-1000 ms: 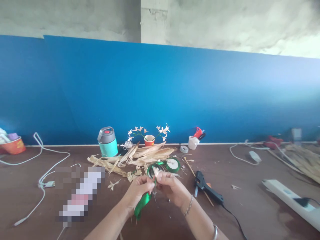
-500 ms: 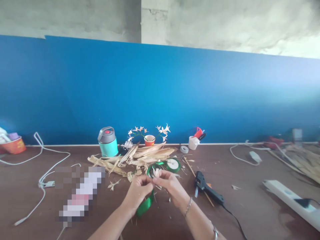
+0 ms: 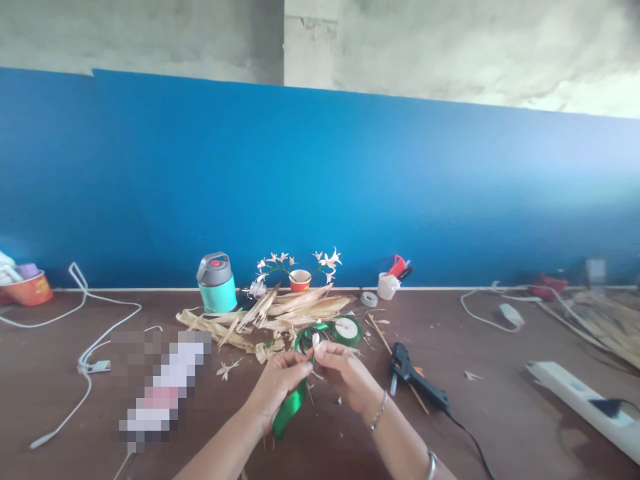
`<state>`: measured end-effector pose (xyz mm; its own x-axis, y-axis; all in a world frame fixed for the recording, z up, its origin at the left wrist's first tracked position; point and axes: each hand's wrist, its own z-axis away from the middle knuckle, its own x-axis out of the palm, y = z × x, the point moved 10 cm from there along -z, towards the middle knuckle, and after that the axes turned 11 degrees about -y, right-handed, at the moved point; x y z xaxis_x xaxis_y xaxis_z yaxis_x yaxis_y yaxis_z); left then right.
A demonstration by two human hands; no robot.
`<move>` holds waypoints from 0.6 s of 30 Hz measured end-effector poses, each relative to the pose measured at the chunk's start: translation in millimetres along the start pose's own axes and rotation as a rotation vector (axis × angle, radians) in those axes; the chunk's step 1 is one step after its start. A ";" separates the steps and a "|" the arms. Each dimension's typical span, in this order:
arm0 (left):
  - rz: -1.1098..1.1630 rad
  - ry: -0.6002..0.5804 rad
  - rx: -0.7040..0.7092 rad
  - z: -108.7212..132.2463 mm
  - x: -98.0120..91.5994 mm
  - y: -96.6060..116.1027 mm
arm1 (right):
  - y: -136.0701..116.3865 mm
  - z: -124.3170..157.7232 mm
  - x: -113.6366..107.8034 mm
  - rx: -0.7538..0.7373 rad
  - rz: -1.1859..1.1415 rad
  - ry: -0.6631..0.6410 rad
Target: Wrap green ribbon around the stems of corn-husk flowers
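Note:
Both hands meet at the middle of the table, fingertips pinched close together. My left hand (image 3: 281, 383) is closed on a green ribbon (image 3: 290, 410), whose loose end hangs below the fingers. A small pale husk flower (image 3: 316, 340) stands up at the fingertips of my right hand (image 3: 349, 375), which is closed on its base. The flower's stem is mostly hidden by the fingers. Just behind them lie a green ribbon roll (image 3: 299, 340) and a second roll (image 3: 346, 328) with a white centre. A loose husk flower (image 3: 228, 369) lies to the left.
Dried corn husks (image 3: 295, 310) are heaped behind the hands. A black glue gun (image 3: 417, 379) lies over a thin stick at right, near a white power strip (image 3: 585, 403). A paper cup (image 3: 300, 280) with flower sprays, a teal flask (image 3: 217, 293) and white cables (image 3: 107, 327) stand or lie around.
The flower has turned from facing open to standing more upright and narrow at my right fingertips. Both hands have shifted very slightly; the ribbon still hangs from the left.

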<state>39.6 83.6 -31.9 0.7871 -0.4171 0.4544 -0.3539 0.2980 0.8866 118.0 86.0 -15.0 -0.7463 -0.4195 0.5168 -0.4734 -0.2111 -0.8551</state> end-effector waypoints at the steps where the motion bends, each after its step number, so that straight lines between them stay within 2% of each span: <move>1: 0.016 0.000 0.003 0.1 1.1 -0.1 | 1.2 -0.3 0.1 0.002 -0.005 -0.008; 9: 0.108 -0.062 0.020 -0.1 9.0 0.0 | 4.5 -0.1 7.5 0.036 0.009 -0.052; 13: 0.069 -0.043 0.032 -0.6 5.2 -0.2 | 0.7 1.8 4.7 0.049 0.067 0.020; 18: 0.014 -0.044 -0.007 1.3 4.4 -1.3 | 3.9 1.5 -7.9 0.054 0.028 0.072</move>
<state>42.9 80.2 -30.9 0.7593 -0.4503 0.4698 -0.3609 0.3094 0.8798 122.8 87.1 -22.5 -0.7913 -0.3619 0.4928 -0.4278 -0.2480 -0.8692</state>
